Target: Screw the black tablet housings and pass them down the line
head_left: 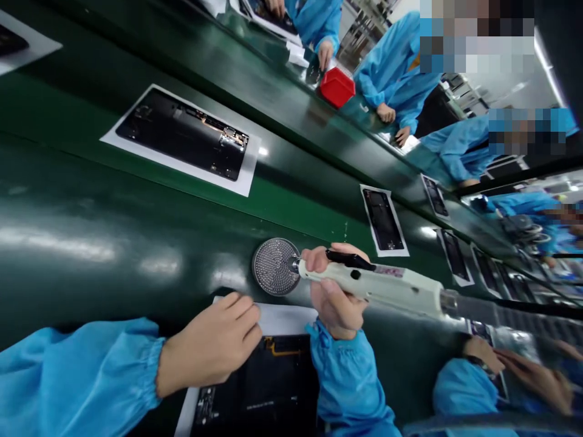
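My right hand [339,291] is wrapped around a pale electric screwdriver [382,282] with a black lever. Its tip reaches the right side of a round metal screw dish [272,267], whose face is covered in small dots. My left hand [214,340] has its fingers bent and pressed together over the far left part of an opened tablet [268,388]; whatever is in the fingers is hidden. The tablet shows dark innards and an orange flex cable [285,351], and lies on a white sheet [286,315].
Beyond the dish, another opened tablet [182,136] lies on white paper on the green belt [291,203]. More devices lie along it to the right, including one nearby [385,221]. Co-workers in blue sleeves [392,67] sit across, near a red bin [337,88]. Another person's hand [532,373] works at right.
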